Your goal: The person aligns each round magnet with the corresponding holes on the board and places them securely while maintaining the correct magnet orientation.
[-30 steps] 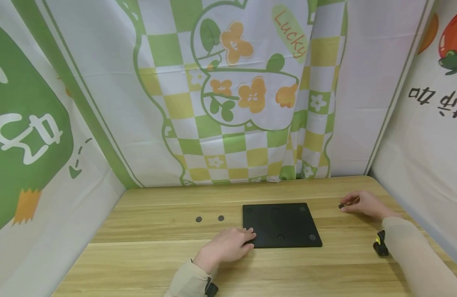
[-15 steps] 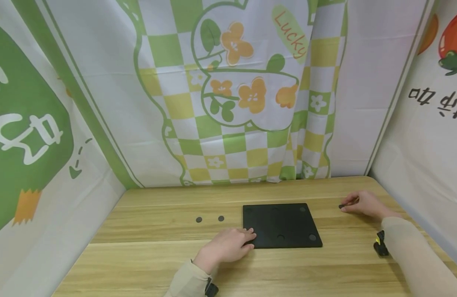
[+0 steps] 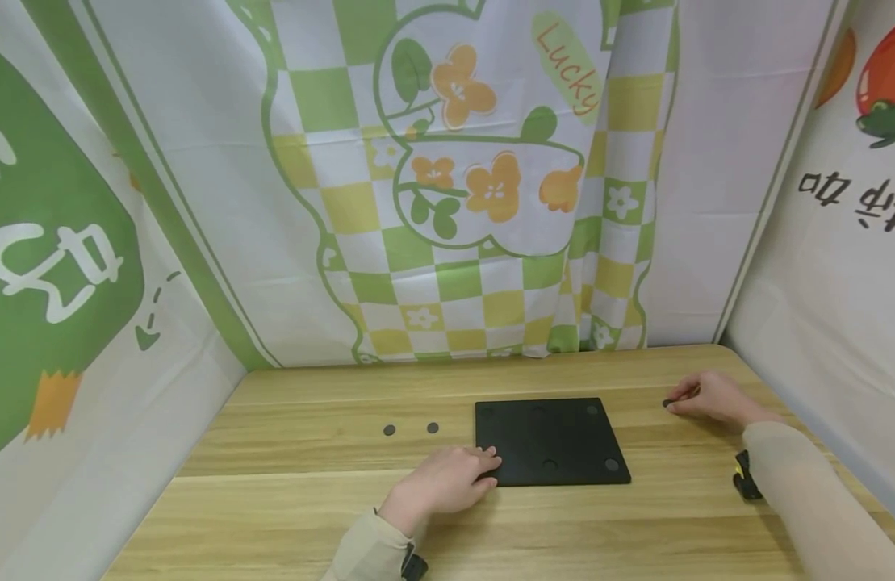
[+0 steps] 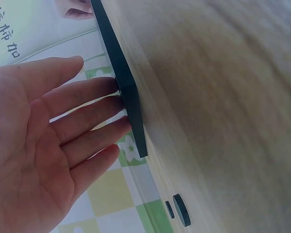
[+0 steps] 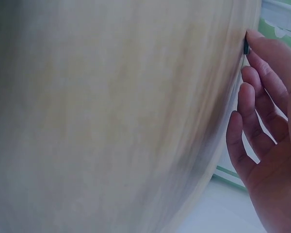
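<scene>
A black rectangular board [image 3: 545,436] lies flat on the wooden table, with round marks along its far and near edges. Two of these, at the right corners, look filled by dark grey discs, such as the near one [image 3: 611,465]. My left hand [image 3: 447,482] rests its fingertips on the board's near left corner, fingers fairly straight in the left wrist view. Right of the board, my right hand [image 3: 714,399] pinches a small dark disc [image 5: 246,44] between thumb and index finger, at the tabletop. Its other fingers are loosely bent.
Two loose dark discs, one on the left [image 3: 389,430] and one closer to the board [image 3: 432,428], lie flat left of the board. A printed cloth [image 3: 454,282] hangs behind the table's far edge, and more cloth walls flank both sides.
Hardly anything differs. The right hand and forearm have shifted very slightly to the left, with the disc still pinched; the left hand stays on the board.
</scene>
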Available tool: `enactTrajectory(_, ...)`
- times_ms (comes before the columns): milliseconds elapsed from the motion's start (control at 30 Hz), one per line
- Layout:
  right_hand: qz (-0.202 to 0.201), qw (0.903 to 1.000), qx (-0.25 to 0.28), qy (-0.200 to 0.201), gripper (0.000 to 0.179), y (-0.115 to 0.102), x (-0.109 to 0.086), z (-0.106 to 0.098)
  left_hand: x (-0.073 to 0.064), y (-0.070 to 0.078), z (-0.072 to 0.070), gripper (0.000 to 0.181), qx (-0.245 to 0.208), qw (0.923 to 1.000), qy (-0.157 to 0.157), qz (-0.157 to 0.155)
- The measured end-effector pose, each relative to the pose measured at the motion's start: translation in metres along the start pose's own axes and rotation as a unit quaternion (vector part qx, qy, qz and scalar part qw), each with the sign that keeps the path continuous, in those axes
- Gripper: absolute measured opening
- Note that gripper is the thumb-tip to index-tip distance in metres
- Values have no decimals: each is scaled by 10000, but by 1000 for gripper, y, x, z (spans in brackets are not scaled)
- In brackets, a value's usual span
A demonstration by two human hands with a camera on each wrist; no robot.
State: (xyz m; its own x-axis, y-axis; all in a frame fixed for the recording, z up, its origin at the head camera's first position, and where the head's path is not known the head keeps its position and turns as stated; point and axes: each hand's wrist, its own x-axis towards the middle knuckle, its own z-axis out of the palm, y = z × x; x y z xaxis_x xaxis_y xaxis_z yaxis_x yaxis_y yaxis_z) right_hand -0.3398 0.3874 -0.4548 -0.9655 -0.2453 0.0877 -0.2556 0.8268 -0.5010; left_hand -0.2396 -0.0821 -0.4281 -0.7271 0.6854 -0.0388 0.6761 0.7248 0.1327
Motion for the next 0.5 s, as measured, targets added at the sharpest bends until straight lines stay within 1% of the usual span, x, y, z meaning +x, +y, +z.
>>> enactTrajectory(500, -111, 9999, -71, 91, 21, -3, 3, 1, 0, -1, 1, 38, -36, 10000, -7, -21)
